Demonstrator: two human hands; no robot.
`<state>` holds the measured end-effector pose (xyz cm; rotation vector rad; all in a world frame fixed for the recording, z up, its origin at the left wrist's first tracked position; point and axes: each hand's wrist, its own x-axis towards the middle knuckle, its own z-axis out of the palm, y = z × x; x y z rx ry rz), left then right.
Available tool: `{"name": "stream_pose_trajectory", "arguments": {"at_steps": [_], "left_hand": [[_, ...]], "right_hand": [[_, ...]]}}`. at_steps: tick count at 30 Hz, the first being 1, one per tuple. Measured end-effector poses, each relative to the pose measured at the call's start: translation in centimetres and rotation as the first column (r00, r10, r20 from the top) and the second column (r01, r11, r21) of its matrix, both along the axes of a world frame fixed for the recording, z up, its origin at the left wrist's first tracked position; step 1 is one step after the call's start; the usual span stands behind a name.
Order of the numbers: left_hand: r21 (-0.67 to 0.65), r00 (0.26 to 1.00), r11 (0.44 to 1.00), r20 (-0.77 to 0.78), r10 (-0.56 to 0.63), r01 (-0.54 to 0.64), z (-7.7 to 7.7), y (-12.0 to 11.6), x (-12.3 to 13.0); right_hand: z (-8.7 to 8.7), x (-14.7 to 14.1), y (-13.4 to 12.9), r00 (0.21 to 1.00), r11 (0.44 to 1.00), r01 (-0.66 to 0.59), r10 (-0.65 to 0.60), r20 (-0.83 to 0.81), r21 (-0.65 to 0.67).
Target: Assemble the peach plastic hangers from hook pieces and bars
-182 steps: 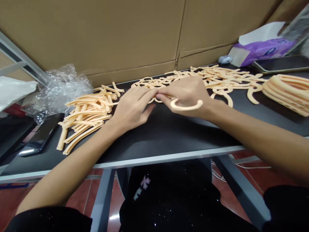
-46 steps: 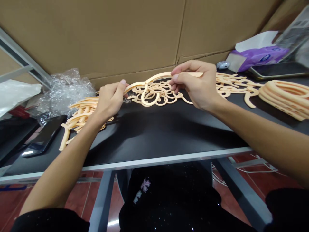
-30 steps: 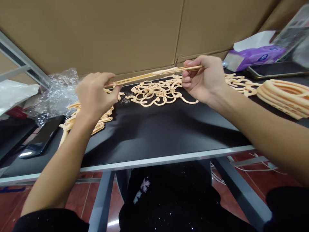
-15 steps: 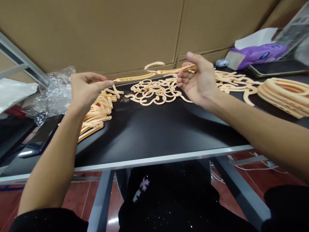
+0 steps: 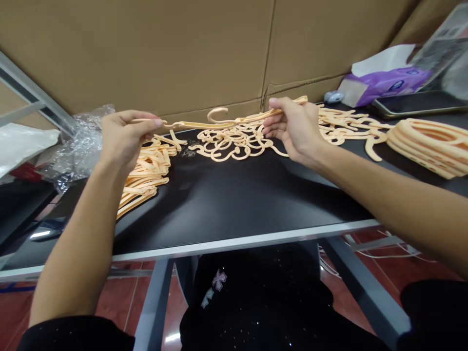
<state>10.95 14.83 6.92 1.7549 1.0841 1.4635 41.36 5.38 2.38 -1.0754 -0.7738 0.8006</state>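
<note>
My left hand and my right hand hold the two ends of a long peach plastic hanger above the black table. Its hook stands up near the middle, and the fingers of both hands pinch the arms. Below it lies a tangled pile of peach hangers. A stack of straight, folded hangers lies under and beyond my left hand. More loose hangers spread beyond my right hand.
A curved stack of peach rings lies at the right. Behind the table stand cardboard sheets. Bubble wrap and a white bag lie left; a purple tissue pack and a phone lie back right.
My hands have drawn the hanger out straighter, with its hook now upright near the middle. My left hand has moved slightly down and left, and the hanger has tilted.
</note>
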Motion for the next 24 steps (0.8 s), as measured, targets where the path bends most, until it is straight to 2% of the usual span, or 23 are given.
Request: {"name": "stream_pose_trajectory", "arguments": {"at_steps": [3,7,11,16,20,24], "left_hand": [[-0.014,0.993,0.999,0.112,-0.045,0.047,0.3,0.3,0.1],[-0.016,0.988,1.0,0.153,-0.01,0.013,0.3,0.4,0.2],[0.061,0.995,0.998,0.094,0.016,-0.022,-0.7,0.5,0.5],[0.008,0.987,0.987,0.001,-0.161,0.161,-2.5,-0.2,1.6],[-0.004,0.968,0.977,-0.14,-0.209,0.211,-3.5,-1.1,2.7],[0.026,0.946,0.961,-0.183,-0.267,0.277,-3.8,-2.4,3.7]], "right_hand": [[0.8,0.0,-0.3,0.998,1.0,0.019,-0.019,-0.063,-0.01],[1.2,0.0,-0.6,0.995,1.0,0.006,-0.008,-0.104,-0.019],[0.8,0.1,-0.4,0.998,0.998,-0.048,0.047,-0.049,-0.027],[0.7,0.0,-0.5,0.991,0.995,-0.1,0.098,-0.089,-0.022],[0.9,-0.3,-0.8,0.984,0.993,-0.116,0.111,-0.137,-0.024],[0.3,-0.5,-0.8,0.978,0.984,-0.176,0.174,-0.114,-0.008]]}}
